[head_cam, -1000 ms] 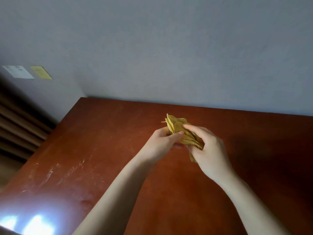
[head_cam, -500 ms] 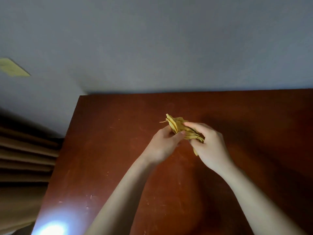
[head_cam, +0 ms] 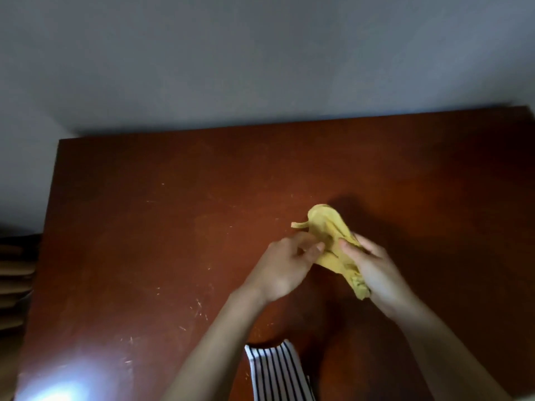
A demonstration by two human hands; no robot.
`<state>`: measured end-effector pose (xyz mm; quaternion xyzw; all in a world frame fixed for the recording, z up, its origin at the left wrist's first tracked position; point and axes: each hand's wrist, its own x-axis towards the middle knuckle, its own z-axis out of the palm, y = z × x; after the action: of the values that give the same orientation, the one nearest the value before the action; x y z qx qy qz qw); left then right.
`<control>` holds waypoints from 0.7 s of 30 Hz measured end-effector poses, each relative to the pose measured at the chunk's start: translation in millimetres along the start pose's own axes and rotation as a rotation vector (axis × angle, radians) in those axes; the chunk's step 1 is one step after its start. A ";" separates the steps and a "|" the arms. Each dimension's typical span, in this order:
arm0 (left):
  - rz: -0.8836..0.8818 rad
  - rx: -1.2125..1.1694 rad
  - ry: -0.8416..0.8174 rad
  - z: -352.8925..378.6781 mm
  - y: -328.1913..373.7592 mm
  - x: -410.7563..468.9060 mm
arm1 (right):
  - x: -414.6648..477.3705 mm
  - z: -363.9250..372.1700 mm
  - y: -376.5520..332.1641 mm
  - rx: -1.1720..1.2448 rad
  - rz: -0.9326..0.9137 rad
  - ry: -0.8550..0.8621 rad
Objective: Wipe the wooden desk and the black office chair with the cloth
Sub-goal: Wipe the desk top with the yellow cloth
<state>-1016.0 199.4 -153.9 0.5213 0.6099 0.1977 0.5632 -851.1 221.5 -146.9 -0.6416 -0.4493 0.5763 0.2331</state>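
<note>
You hold the yellow cloth (head_cam: pixel 328 227) in both hands over the wooden desk (head_cam: pixel 144 241), right of the middle of the top. Your right hand (head_cam: pixel 373 270) clenches the bunched lower part of the cloth, fingers wrapped over it, and a crumpled end sticks out below the heel of that hand. Your left hand (head_cam: pixel 285 267) comes in from the left, its curled fingertips and thumb pinching the cloth's near-left edge. The upper part of the cloth rises free of both hands in a rounded fold, with a thin tail pointing left. Its shadow falls on the wood just behind it; whether any part of the cloth touches the surface cannot be told.

The desk top is a reddish brown, marked with pale scratches (head_cam: pixel 199 306) toward the front left, and a bright glare (head_cam: pixel 55 390) sits on its front-left corner. A grey wall (head_cam: pixel 260 53) stands behind the desk. A black-and-white striped garment (head_cam: pixel 278 371) shows between your forearms at the bottom. Brown curtain folds (head_cam: pixel 14 285) hang at the far left edge.
</note>
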 end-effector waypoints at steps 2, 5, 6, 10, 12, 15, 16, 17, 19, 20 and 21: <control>-0.018 0.060 0.018 4.3 -4.3 -6.8 | 8.1 -14.8 1.1 0.051 -0.024 0.137; -0.043 0.136 0.080 5.6 -12.9 -13.9 | 37.6 -26.3 0.5 -0.163 -0.194 0.280; -0.056 0.160 0.097 5.3 -15.2 -16.3 | 50.3 -24.8 2.1 -0.273 -0.262 0.316; -0.123 0.286 0.221 6.4 -20.6 -23.5 | 96.8 1.3 14.6 -0.577 -0.477 0.401; -0.203 0.397 0.287 10.9 -22.0 -26.8 | 111.2 17.6 21.9 -0.681 -0.560 0.399; -0.288 0.507 0.373 19.1 -31.0 -28.4 | 112.9 36.1 32.7 -0.811 -0.699 0.338; -0.305 0.517 0.395 21.1 -35.0 -27.7 | 109.7 39.5 36.6 -0.834 -0.748 0.307; -0.326 0.519 0.406 23.2 -38.8 -27.1 | 104.7 41.9 41.5 -0.859 -0.800 0.270; -0.362 0.521 0.412 26.2 -45.2 -27.2 | 92.3 43.0 54.0 -0.915 -0.907 0.161; -0.373 0.519 0.419 27.4 -47.4 -27.5 | 85.6 41.5 60.0 -0.932 -0.954 0.098; -0.385 0.508 0.427 29.2 -48.1 -28.8 | 78.8 39.0 67.1 -0.940 -0.995 0.037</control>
<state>-1014.9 146.4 -188.3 0.4670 0.8299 0.0352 0.3031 -872.8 246.9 -252.3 -0.4017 -0.8891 0.1333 0.1743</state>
